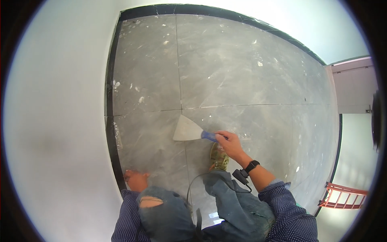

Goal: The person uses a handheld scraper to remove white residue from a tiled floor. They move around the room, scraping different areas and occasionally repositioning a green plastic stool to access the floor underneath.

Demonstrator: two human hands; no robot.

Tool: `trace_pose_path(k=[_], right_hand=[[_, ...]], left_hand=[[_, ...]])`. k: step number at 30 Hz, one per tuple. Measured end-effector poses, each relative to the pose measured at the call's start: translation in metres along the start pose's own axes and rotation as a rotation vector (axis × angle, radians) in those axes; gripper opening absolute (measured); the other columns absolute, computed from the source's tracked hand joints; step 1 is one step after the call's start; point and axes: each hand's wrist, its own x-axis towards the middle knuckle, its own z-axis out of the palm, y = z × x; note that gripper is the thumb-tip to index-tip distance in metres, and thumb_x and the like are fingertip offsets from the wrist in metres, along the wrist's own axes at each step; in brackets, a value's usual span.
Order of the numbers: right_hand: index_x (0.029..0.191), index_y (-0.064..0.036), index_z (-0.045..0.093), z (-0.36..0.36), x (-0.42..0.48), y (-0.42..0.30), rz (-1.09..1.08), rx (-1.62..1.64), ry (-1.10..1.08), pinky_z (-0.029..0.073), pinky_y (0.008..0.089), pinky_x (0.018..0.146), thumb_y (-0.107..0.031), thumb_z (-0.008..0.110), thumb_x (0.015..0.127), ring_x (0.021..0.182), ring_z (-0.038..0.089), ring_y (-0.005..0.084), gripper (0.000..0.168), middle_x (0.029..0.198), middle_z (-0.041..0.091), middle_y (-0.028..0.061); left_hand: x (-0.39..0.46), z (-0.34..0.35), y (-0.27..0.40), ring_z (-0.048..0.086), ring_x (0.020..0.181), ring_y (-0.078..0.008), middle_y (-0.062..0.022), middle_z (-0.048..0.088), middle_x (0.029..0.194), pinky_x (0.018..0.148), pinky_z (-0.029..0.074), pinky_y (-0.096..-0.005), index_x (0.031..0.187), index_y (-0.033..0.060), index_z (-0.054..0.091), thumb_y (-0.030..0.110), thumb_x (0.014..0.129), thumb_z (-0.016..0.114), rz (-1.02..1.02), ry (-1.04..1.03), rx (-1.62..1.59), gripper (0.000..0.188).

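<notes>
My right hand (230, 145) grips the blue handle of a wide putty knife (188, 129), whose pale, triangular blade points left over the grey floor tiles (217, 81). Whether the blade touches the floor cannot be told. Just past that hand, a camouflage-patterned shoe (219, 157) rests on the tiles. My left hand (136, 181) is low at the left, beside the dark baseboard (111, 136) and near my bent knee; its fingers are partly hidden, and I cannot tell whether it holds anything. A black strap and a small device with a cable are on my right wrist.
White walls rise at the left and the top behind the dark baseboard. White spots and flakes (260, 63) lie scattered on the tiles. At the far right are a red ladder (344, 196) and a pale door panel (353, 87). The cable (193, 181) loops by my legs.
</notes>
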Motion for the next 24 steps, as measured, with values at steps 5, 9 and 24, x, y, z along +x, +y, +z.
trace_pose_path(k=[5,9,24], right_hand=[[0.103,0.001,0.072,-0.039,-0.007,0.024,0.04,0.184,0.333,0.04,0.0221,0.053,-0.024,0.066,0.093,0.059,0.051,0.0054,0.028,0.07,0.059,-0.0018],[0.099,0.002,0.073,-0.049,-0.01,0.016,0.09,0.216,0.39,0.039,0.0224,0.051,-0.022,0.067,0.092,0.057,0.051,0.0059,0.026,0.067,0.058,-0.0017],[0.113,-0.001,0.067,-0.038,0.01,0.008,0.116,0.228,0.435,0.039,0.0241,0.046,-0.023,0.062,0.094,0.052,0.049,0.0067,0.029,0.067,0.057,0.0007]], left_hand=[[0.001,-0.013,0.004,0.067,0.096,-0.0388,-0.0384,0.051,0.119,0.084,0.055,-0.0367,0.127,-0.0187,0.046,0.066,0.068,0.074,-0.063,-0.06,-0.009,0.107],[0.0,-0.012,0.001,0.067,0.096,-0.0373,-0.0377,0.05,0.121,0.086,0.055,-0.0352,0.131,-0.0182,0.043,0.067,0.067,0.075,-0.102,-0.074,-0.036,0.111],[-0.003,-0.023,-0.002,0.064,0.102,-0.0385,-0.0348,0.05,0.122,0.091,0.053,-0.0349,0.135,-0.0203,0.038,0.067,0.073,0.071,-0.044,-0.085,-0.04,0.112]])
